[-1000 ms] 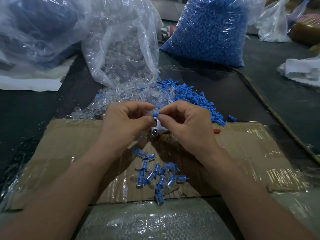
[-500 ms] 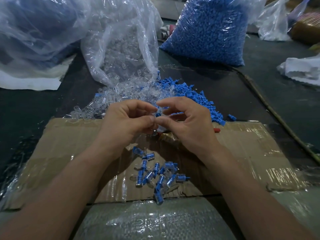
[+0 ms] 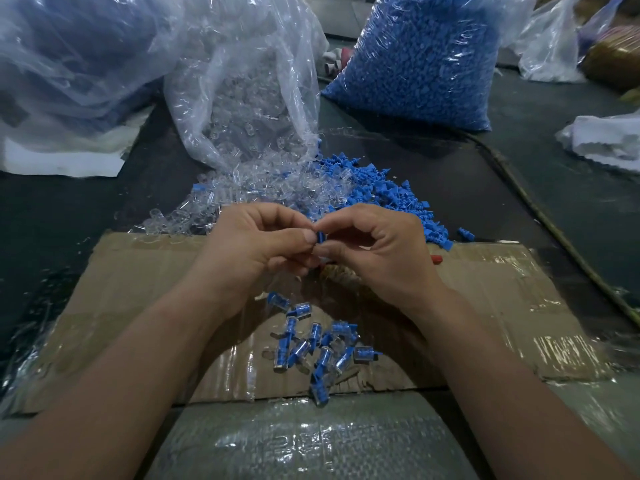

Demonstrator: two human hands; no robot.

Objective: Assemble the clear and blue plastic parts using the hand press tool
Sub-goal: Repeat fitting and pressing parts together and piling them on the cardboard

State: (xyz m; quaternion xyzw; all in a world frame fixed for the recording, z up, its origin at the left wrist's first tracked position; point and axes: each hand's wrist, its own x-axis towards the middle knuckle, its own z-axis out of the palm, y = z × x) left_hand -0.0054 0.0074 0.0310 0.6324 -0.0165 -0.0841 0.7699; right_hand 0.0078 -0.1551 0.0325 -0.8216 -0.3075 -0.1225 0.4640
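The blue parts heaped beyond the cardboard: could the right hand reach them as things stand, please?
Probably yes: the heap lies just beyond the right hand with nothing between, though that hand is pinching a blue part.

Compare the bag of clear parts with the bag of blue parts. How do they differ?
The bag of clear parts is slack and partly empty; the bag of blue parts bulges, packed tight. The bag of clear parts lies open and spills onto the table; the bag of blue parts shows no opening in view. Both are transparent plastic film.
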